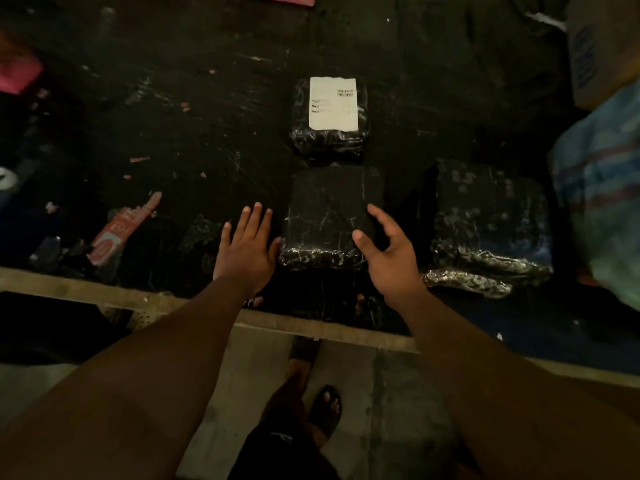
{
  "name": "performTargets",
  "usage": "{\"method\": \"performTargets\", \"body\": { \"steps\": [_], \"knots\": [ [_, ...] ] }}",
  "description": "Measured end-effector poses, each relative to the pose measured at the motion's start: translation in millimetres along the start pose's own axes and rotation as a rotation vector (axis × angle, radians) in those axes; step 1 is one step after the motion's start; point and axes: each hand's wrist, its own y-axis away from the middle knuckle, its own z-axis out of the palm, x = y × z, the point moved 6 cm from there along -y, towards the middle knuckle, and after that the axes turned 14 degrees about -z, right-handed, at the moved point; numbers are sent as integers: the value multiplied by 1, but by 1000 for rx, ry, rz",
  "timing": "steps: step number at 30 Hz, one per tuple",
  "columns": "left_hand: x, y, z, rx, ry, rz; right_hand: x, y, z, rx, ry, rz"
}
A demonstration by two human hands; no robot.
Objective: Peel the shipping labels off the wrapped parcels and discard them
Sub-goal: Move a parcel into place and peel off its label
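Three black plastic-wrapped parcels lie on a dark table. The far parcel (329,140) carries a white shipping label (333,102) on its top. The near parcel (325,220) shows no label. My left hand (247,245) lies flat with straight fingers just left of it, its thumb close to the parcel's left edge. My right hand (388,251) hovers over the parcel's right side, fingers loosely spread, holding nothing. A larger parcel (485,220) sits to the right, also without a visible label.
Red and pink paper scraps, among them a torn red packet (117,230), litter the dark table (173,133) at left. A cardboard box (599,50) and a striped woven bag (602,202) stand at right. The table's pale front edge (311,327) runs below my hands; my sandalled feet show on the concrete floor.
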Motion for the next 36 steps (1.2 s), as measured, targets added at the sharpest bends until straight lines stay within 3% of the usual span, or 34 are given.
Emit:
{"method": "performTargets", "body": {
  "steps": [5, 11, 26, 30, 36],
  "knots": [
    [-3, 1, 3, -22, 2, 8, 10, 3, 4, -152, 162, 63],
    [-3, 1, 3, -23, -15, 11, 5, -16, -7, -212, 377, 128],
    [4, -10, -17, -33, 67, 21, -14, -49, -3, -269, 471, 296],
    [14, -44, -49, -27, 29, 5, -36, -90, -6, -207, 687, 171],
    [41, -108, -80, -51, 215, -41, -61, -164, 10, -337, 780, 44]
  ]
}}
